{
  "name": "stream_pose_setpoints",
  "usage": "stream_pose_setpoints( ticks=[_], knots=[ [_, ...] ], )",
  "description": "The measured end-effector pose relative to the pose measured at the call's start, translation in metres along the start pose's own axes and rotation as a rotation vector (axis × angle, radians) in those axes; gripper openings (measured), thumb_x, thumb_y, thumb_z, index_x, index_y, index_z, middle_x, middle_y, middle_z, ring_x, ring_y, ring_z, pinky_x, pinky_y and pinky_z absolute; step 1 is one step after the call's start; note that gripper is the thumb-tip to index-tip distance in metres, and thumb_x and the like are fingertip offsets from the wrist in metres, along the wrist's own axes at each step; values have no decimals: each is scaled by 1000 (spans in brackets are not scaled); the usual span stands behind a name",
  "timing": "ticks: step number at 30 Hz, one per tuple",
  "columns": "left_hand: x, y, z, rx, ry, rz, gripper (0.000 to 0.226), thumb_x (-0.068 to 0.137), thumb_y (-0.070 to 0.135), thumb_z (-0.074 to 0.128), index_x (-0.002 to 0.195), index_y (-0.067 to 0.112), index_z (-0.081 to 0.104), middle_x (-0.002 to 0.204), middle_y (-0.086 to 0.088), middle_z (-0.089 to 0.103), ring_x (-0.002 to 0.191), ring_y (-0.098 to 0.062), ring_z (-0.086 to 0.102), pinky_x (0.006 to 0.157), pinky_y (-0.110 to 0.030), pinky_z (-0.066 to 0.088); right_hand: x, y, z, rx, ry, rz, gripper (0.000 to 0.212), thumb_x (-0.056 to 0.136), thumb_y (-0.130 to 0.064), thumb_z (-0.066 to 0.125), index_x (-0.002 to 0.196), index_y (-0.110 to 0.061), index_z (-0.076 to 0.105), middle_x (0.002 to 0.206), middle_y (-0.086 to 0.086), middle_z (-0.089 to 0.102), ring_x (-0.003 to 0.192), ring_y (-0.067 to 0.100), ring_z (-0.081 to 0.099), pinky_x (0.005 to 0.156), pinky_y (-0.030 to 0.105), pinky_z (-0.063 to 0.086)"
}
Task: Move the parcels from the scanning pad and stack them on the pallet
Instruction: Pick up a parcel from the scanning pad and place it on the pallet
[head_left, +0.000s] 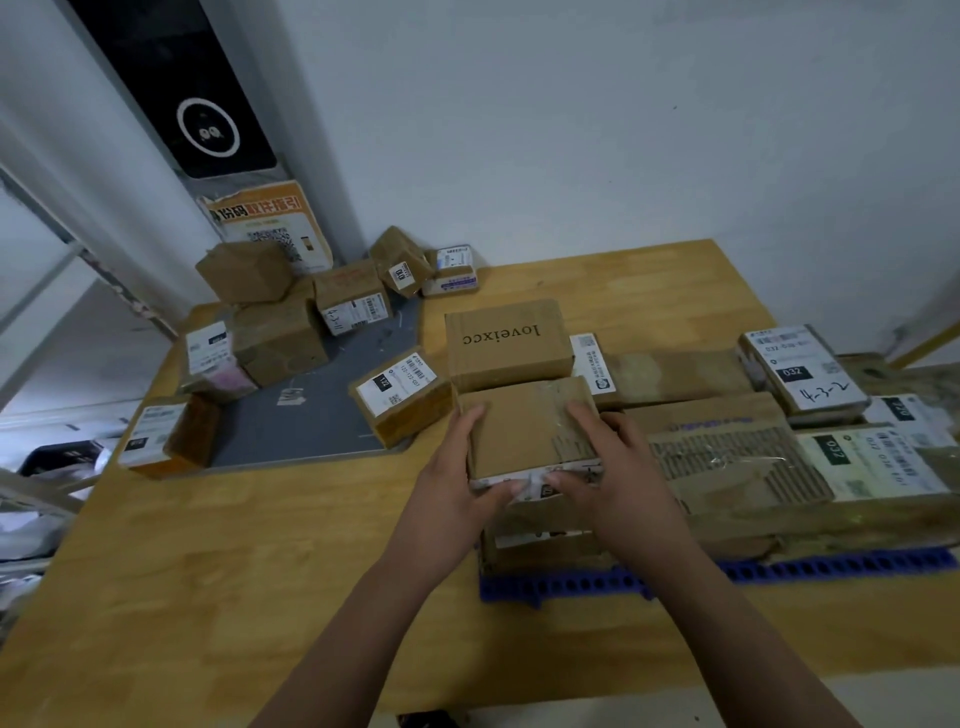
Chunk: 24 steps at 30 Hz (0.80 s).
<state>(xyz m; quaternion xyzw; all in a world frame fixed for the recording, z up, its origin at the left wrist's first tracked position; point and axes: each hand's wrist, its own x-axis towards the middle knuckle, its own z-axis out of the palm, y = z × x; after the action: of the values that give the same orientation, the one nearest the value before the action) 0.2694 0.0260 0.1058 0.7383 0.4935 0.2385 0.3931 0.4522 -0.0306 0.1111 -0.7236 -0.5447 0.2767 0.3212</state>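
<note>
Parcel (522, 434) held between curled fingers (467, 423) of left hand (452, 486), right hand (621, 470); apparently atop stack (543, 548).

Parcel pickup or sorting point, likely. Wooden table (260, 571) crowded with label-stuck cardboard parcels (402, 395); grey scanning pad (311, 415), blue plastic pallet (831, 566). Tall dark-screened terminal (182, 93) against the wall (623, 130), QR-code poster (270, 228) below it, print too blurred to read.
</note>
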Motion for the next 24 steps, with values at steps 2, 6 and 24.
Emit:
stream_pose_setpoints(
  ticks=[2, 6, 24],
  knots=[
    [2, 0, 1, -16, 13, -11, 80, 83, 38, 74, 145, 44, 24, 133, 23, 38, 115, 1, 47, 82, -7, 42, 2, 1, 0, 1, -5, -1, 70, 89, -38, 66, 148, -39, 29, 144, -9, 27, 113, 5, 37, 97, 33, 45],
    [2, 1, 3, -49, 65, -30, 77, 82, 33, 76, 133, 55, 23, 123, 30, 41, 107, 6, 51, 74, -2, 43, 4, 2, 0, 6, -25, -11, 72, 89, -39, 66, 149, -40, 25, 143, -11, 26, 110, 4, 38, 95, 33, 45],
    [-13, -8, 1, 18, 166, -8, 102, 65, 71, 70, 149, 42, 20, 152, 14, 32, 138, -8, 35, 109, -47, 41, -18, -10, -1, -132, 89, -151, 81, 90, -46, 61, 151, -42, 7, 156, -5, 0, 144, 18, 17, 103, 38, 42]
  ],
)
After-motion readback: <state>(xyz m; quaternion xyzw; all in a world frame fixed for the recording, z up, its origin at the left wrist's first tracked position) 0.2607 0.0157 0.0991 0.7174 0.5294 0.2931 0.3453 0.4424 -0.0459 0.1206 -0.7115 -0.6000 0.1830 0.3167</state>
